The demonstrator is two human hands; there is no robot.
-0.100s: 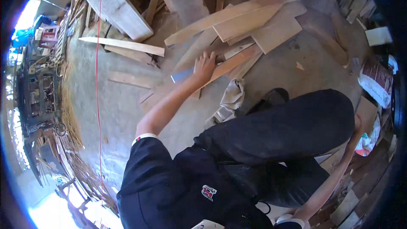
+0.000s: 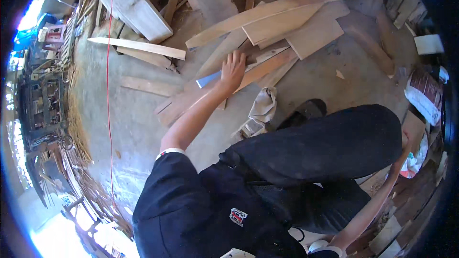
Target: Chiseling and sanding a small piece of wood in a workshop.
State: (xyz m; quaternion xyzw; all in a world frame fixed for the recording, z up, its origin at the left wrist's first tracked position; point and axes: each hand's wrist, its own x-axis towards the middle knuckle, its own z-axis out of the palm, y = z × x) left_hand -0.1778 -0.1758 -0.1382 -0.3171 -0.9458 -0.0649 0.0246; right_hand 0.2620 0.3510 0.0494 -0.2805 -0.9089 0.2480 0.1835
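Note:
My left hand (image 2: 233, 72) reaches into a loose pile of boards on the floor. Its fingers are bent over a narrow wooden plank (image 2: 260, 58), whose left end shows a bluish-white face beside my wrist. Just below it lies an orange-brown board (image 2: 267, 68). Farther up the pile are a long curved board (image 2: 272, 13) and a flat, wide board (image 2: 315, 38). My right hand (image 2: 406, 139) is at my bent right knee, mostly behind the leg, with its fingers hidden.
A crumpled beige cloth (image 2: 263, 105) lies by my shoe (image 2: 311, 109). Pale wood strips (image 2: 138, 48) rest at the left, near a thick beam (image 2: 129, 9). A red cord (image 2: 109, 95) hangs down the left side. Sacks (image 2: 424, 95) and wood scraps line the right.
The bluish end of the plank under my left hand has tilted and looks narrower. My left hand has shifted slightly. My right hand stays at the knee.

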